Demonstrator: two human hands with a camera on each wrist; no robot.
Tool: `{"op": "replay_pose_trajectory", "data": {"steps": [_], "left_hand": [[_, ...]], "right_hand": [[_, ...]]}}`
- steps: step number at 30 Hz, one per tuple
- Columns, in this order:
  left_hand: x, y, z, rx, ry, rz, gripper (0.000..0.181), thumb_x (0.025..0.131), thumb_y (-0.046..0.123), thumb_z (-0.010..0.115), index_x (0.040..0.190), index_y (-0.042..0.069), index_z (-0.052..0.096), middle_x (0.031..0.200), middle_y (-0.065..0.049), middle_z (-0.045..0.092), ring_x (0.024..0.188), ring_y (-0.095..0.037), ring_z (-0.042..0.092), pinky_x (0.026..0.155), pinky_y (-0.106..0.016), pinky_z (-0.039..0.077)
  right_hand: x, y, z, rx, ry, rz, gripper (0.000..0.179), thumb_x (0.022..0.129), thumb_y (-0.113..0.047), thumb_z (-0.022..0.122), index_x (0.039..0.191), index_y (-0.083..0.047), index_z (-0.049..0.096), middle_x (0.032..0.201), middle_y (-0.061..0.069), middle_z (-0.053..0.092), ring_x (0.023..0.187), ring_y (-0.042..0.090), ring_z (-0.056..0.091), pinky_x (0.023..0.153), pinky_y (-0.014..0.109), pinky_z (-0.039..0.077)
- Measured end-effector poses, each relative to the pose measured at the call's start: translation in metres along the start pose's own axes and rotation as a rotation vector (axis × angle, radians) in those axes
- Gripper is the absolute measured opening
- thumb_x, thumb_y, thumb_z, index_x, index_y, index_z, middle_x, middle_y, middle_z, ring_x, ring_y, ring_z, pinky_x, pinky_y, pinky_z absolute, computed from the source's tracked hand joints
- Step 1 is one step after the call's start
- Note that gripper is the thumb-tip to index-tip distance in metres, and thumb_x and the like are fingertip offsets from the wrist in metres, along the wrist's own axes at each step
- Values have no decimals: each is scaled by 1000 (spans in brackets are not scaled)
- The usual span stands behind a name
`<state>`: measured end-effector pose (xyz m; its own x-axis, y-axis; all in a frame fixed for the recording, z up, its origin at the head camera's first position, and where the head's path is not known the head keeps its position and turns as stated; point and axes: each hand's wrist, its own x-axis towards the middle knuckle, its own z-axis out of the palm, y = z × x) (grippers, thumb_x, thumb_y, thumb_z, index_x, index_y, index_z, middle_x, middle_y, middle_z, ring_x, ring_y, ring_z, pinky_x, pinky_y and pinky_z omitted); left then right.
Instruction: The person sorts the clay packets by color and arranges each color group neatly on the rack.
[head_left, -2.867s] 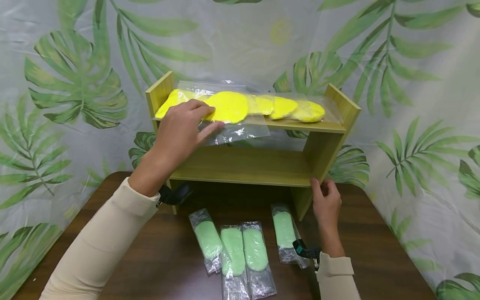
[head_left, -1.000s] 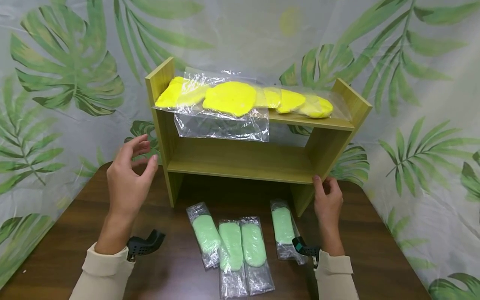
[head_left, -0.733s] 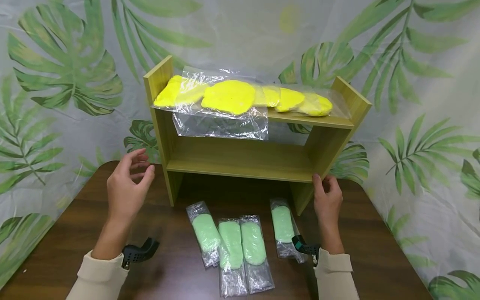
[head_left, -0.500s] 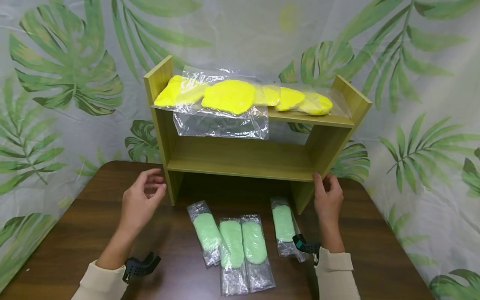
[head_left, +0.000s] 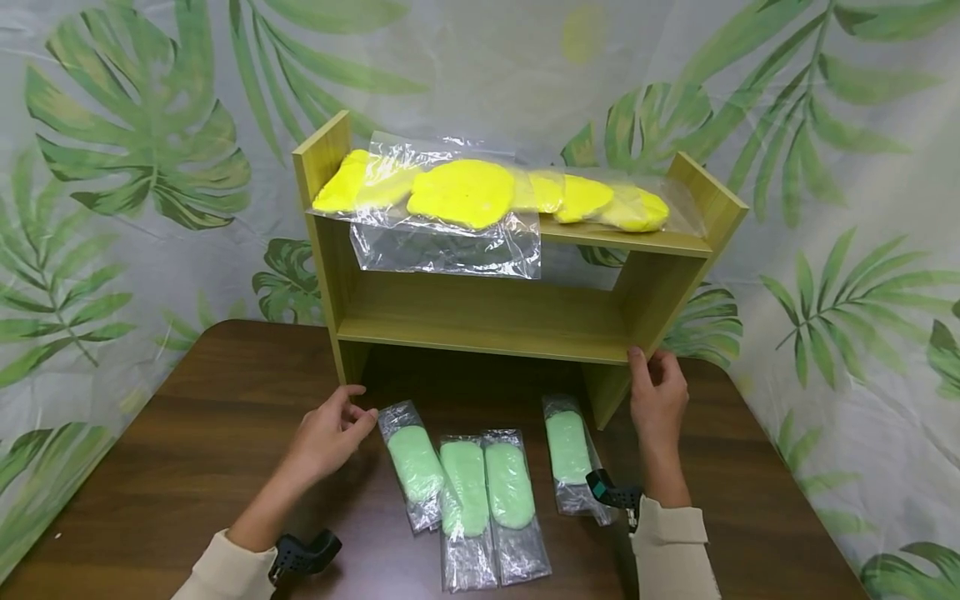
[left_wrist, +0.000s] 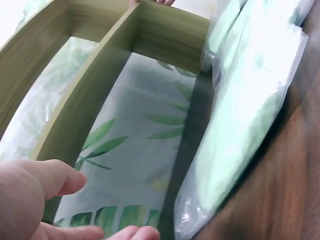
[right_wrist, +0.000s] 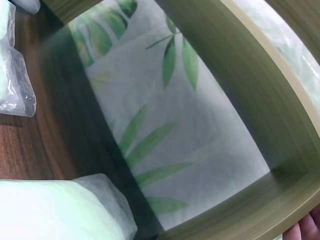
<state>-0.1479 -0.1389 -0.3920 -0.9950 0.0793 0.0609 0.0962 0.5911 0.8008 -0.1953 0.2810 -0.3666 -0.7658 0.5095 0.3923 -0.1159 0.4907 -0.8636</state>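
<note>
Apparent step, pickup: left hand (head_left: 327,435), empty, fingers parted, should next pinch the leftmost pack (head_left: 416,465); right hand (head_left: 658,407) grips the shelf (head_left: 483,317).

"Which parts escaped my views?"
"Right wrist: only part of the right hand (right_wrist: 305,227) reached me. Left wrist: I had the left hand (left_wrist: 30,200) cropped. Head: one pale speck (head_left: 58,535) was too small to identify."

Mint-green packs (head_left: 509,486), vivid yellow packs (head_left: 463,193); the shelf (head_left: 487,312) light olive and wood-grained, the worktop (head_left: 157,450) dark brown and streaked, the sleeves (head_left: 678,554) cream, the pale grey backdrop (head_left: 487,67) printed with green leaves (head_left: 161,125).
</note>
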Motion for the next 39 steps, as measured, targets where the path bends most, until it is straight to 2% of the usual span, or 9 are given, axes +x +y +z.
{"op": "replay_pose_trajectory", "data": {"steps": [8, 16, 19, 23, 26, 30, 34, 36, 39], "left_hand": [[-3, -2, 13, -135, -183, -150, 62, 97, 27, 59, 143, -2, 31, 97, -15, 68, 68, -24, 67, 61, -35, 54], [-2, -5, 24, -144, -174, -163, 68, 95, 30, 60, 146, -2, 27, 105, -15, 68, 65, -22, 65, 63, -35, 53], [0, -6, 29, -59, -145, -135, 73, 92, 33, 64, 145, -3, 30, 105, -12, 67, 70, -21, 64, 68, -36, 50], [0, -5, 41, 291, -81, -80, 79, 87, 52, 65, 130, -11, 48, 109, -23, 62, 84, -33, 63, 68, -45, 50], [0, -1, 51, 529, -54, -73, 76, 84, 66, 59, 98, -8, 65, 109, -29, 57, 78, -37, 59, 58, -47, 48], [0, 4, 62, 607, -52, -75, 67, 84, 69, 55, 67, 4, 60, 107, -28, 53, 79, -35, 56, 51, -42, 45], [0, 5, 66, 612, -43, -48, 73, 79, 68, 63, 92, -3, 68, 118, -31, 50, 95, -40, 55, 51, -42, 46], [-1, 4, 66, 594, -58, -37, 81, 75, 67, 68, 112, -5, 64, 114, -28, 51, 92, -36, 54, 51, -40, 45], [-1, 6, 64, 553, -94, -25, 86, 71, 63, 75, 125, -2, 58, 110, -23, 51, 91, -33, 52, 55, -41, 45]], "right_hand": [[0, 1, 0, 1, 2, 1, 44, 93, -50, 57, 104, -7, 62, 92, 1, 62, 80, 11, 52, 70, 29, 39], [0, -1, 1, 2, 12, 1, 40, 93, -48, 58, 101, -9, 63, 90, -1, 61, 78, 11, 52, 70, 29, 38], [1, -1, 2, -1, 9, 1, 41, 93, -49, 57, 102, -9, 62, 91, 0, 62, 79, 12, 52, 70, 29, 38], [1, -1, 2, 2, 6, 14, 43, 93, -51, 57, 103, -9, 62, 92, -1, 62, 81, 13, 52, 70, 29, 39], [1, 0, 2, 1, 5, 17, 44, 93, -51, 57, 104, -9, 62, 92, -1, 61, 81, 12, 52, 71, 29, 39], [0, -2, 1, 0, 8, 6, 44, 93, -49, 57, 104, -6, 62, 92, 0, 61, 81, 10, 52, 71, 29, 39], [0, -2, 1, 0, 7, 2, 44, 94, -48, 57, 104, -6, 62, 93, 3, 62, 81, 10, 52, 71, 29, 39], [0, -2, 2, -6, 5, 2, 45, 94, -49, 57, 105, -6, 62, 93, 3, 63, 81, 11, 52, 70, 30, 39], [0, -1, 1, -11, 4, -1, 44, 94, -49, 56, 105, -6, 62, 93, 3, 63, 80, 10, 52, 70, 30, 39]]}}
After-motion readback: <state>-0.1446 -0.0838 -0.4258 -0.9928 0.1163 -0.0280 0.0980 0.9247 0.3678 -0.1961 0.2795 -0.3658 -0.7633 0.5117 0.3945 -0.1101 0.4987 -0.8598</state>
